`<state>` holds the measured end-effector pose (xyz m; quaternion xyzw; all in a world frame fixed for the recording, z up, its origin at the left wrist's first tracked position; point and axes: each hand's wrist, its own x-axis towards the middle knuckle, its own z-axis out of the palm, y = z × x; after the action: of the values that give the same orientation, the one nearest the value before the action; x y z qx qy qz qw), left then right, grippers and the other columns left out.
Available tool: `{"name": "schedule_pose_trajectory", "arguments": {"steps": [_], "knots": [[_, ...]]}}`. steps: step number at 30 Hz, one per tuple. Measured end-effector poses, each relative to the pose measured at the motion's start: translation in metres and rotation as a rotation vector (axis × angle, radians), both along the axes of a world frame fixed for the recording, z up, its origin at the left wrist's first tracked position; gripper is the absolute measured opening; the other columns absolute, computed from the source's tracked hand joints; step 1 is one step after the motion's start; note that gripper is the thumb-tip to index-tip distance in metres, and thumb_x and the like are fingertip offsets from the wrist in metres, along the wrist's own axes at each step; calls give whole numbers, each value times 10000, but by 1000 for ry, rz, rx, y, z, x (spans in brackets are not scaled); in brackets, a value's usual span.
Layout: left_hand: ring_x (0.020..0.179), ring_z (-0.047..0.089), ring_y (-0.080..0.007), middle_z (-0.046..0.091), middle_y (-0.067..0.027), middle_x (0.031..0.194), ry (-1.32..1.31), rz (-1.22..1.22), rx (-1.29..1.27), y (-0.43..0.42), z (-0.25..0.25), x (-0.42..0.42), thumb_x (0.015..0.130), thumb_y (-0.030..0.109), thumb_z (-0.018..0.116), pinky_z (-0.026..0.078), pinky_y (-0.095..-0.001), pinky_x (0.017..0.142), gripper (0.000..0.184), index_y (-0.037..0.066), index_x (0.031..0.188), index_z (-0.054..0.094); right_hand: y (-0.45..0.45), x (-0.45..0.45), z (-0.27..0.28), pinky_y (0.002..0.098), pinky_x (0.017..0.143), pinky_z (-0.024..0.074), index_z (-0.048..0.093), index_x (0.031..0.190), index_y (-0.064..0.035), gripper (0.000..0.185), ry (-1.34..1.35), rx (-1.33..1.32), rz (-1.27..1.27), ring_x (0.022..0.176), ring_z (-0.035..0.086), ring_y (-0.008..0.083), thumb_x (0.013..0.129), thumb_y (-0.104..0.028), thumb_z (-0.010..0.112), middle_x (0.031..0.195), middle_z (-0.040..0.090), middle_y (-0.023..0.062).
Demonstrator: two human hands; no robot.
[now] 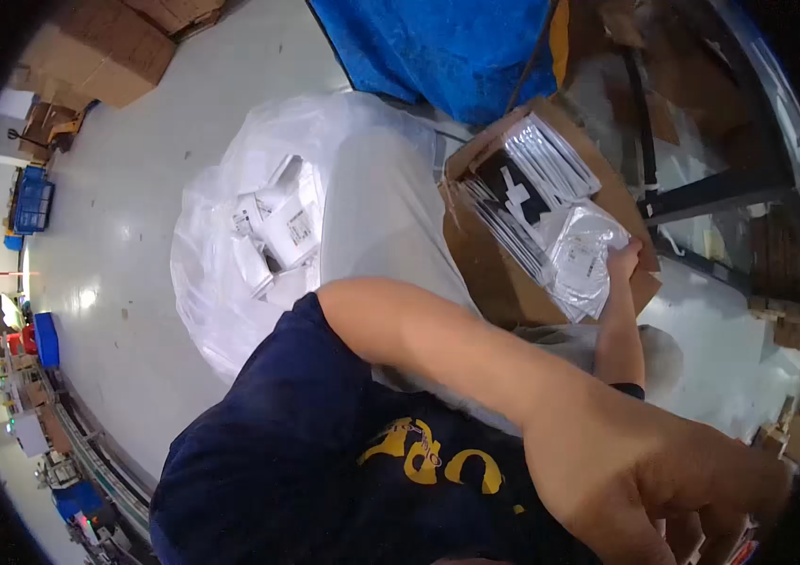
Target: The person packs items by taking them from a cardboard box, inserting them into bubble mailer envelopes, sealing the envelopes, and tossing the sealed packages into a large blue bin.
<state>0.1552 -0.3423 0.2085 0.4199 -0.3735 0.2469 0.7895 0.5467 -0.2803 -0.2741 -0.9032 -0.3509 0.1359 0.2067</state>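
My right hand (623,262) reaches into an open cardboard box (482,266). Its fingers close on the edge of a white packet in clear plastic wrap (577,259). Beside that packet, rows of thin white packets (550,155) stand on edge in the box. My left forearm crosses in front of my chest. Close to the camera, my left hand (640,461) hangs with loosely bent fingers apart and nothing visible in them; the fingertips are dark and partly cut off. Left of my leg, a translucent plastic bag (207,221) holds several white labelled packets (294,231).
A blue cover (437,47) hangs beyond the box. Dark metal framing (720,195) stands at the right. Large cartons (98,52) are at the upper left, and blue crates (32,200) and a conveyor line (98,461) run along the left side.
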Motion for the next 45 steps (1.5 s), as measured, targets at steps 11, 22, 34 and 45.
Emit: {"name": "schedule_pose_trajectory", "arguments": {"steps": [11, 22, 34, 45], "knots": [[1037, 604, -285, 602, -177, 1190, 627, 1294, 469, 231, -193, 18, 831, 176, 737, 482, -354, 915, 574, -23, 1299, 470, 38, -137, 268, 273, 832, 485, 346, 1359, -45, 593, 511, 792, 386, 908, 593, 207, 883, -54, 697, 1077, 599, 137], [1090, 580, -336, 562, -234, 1233, 1190, 1257, 206, 271, -177, -10, 811, 113, 719, 444, -371, 995, 681, -23, 1388, 385, 14, -202, 87, 414, 1062, 399, 385, 1461, -14, 865, 341, -448, 860, 1238, 522, 401, 876, -620, 587, 1347, 540, 279], [932, 649, -352, 650, -210, 1054, 1078, 1819, 331, 288, -183, -39, 833, 128, 698, 521, -389, 865, 446, -15, 1228, 547, 14, -127, 185, 369, 834, 489, 586, 1219, 27, 435, 603, -65, 639, 956, 622, 304, 843, -184, 648, 1110, 659, 195], [977, 596, -252, 566, -116, 1166, 726, 1309, 1080, 186, -202, 11, 828, 128, 713, 501, -369, 837, 397, 130, 1213, 616, 34, -187, 259, 278, 744, 529, 516, 1303, 24, 452, 991, 715, 134, 907, 644, 193, 884, -62, 662, 1098, 665, 144]]}}
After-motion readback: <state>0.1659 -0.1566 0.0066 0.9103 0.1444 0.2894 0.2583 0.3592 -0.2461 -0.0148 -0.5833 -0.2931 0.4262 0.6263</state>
